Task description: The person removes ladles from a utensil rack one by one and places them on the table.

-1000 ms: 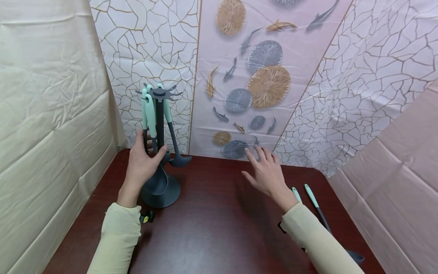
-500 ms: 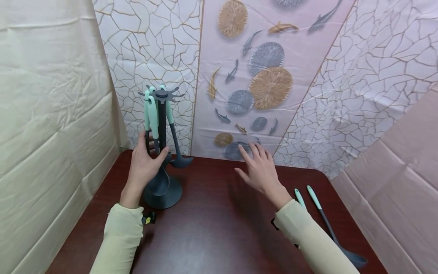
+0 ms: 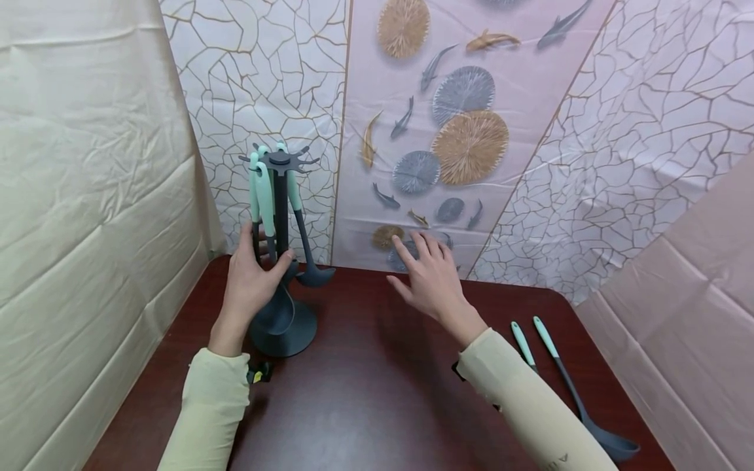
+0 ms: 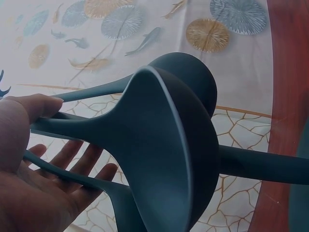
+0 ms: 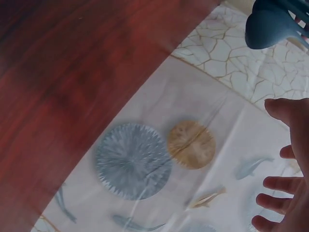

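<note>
A dark utensil stand [image 3: 302,330] stands upright at the back left of the table, with several mint-handled utensils hanging from its hooked top [image 3: 279,159]. My left hand [image 3: 250,281] curls round the lower, dark stems. In the left wrist view the thumb touches a ladle [image 4: 149,145] at its stem, while the fingers spread loosely behind another stem. Another ladle [image 3: 318,276] hangs on the stand's right side, outside the hand. To the right, my right hand [image 3: 436,278] is in the air above the table's back part, fingers spread and holding nothing.
At the table's right side lie a ladle [image 3: 580,405] with a mint handle and a second mint handle [image 3: 523,343], partly covered by my right sleeve. Patterned cloth [image 3: 406,196] hangs behind the dark red table [image 3: 353,392]; plain cloth [image 3: 106,216] closes the left side.
My right hand has moved left, towards the stand, uncovering more of the two utensils lying at the right. My left hand stays at the hanging utensils.
</note>
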`<state>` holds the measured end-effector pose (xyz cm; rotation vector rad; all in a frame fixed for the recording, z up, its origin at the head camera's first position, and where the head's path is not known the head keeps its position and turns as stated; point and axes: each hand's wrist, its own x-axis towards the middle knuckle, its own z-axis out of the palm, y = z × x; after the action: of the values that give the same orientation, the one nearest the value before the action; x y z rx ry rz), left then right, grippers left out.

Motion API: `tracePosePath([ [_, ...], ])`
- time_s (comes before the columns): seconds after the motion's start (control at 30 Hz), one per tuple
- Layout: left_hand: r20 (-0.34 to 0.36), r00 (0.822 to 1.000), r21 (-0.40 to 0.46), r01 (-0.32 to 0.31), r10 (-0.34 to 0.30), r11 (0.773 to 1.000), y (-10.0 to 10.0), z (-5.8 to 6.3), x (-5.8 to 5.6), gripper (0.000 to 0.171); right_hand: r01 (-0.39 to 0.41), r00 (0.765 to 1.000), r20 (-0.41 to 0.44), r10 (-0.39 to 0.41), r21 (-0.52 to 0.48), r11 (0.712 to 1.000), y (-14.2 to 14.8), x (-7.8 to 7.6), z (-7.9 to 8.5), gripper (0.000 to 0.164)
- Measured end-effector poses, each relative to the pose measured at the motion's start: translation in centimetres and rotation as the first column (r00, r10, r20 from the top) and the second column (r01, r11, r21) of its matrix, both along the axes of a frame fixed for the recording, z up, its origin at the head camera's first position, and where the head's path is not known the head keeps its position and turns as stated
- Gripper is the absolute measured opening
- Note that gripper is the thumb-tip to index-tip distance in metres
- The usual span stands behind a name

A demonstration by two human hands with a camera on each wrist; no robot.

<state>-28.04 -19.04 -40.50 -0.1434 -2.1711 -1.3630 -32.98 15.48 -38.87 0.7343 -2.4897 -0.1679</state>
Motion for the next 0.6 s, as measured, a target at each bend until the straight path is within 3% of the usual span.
tracePosePath([
  [0.6,-0.009,1.0,0.003,0.016,-0.016,1.0,-0.2,-0.1,-0.1,0.075,-0.106,0.992,-0.074,0.106,-0.005,0.994,-4.2,-0.9,1.8,0.079],
])
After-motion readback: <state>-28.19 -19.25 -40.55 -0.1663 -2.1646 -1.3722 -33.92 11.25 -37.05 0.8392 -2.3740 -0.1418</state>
